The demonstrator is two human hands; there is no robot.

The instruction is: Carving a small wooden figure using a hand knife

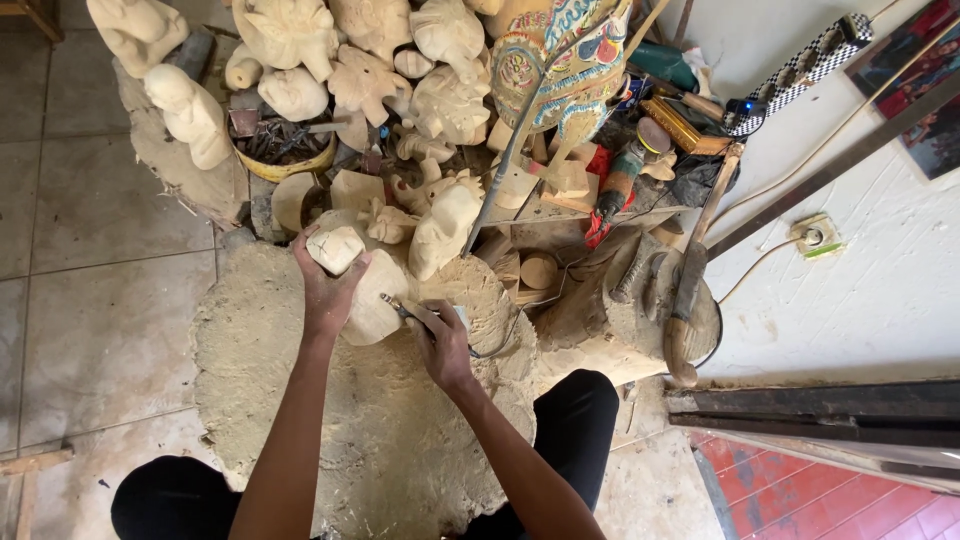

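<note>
Down at the bottom, two black-trousered knees flank a big, dust-coated wooden block [300,420]. On it, the left hand [328,290] is wrapped around the top of a pale unfinished wood carving [365,290], pinning it upright on the block. Right beside it, the right hand [443,342] is closed around a slim carving tool [402,309], its tip touching the carving's side. Farther back, a crowd of pale carved figures [300,50], a yellow bowl of tools [285,150] and a brightly painted carving [560,60]. Off right, a white wall socket [815,236].
</note>
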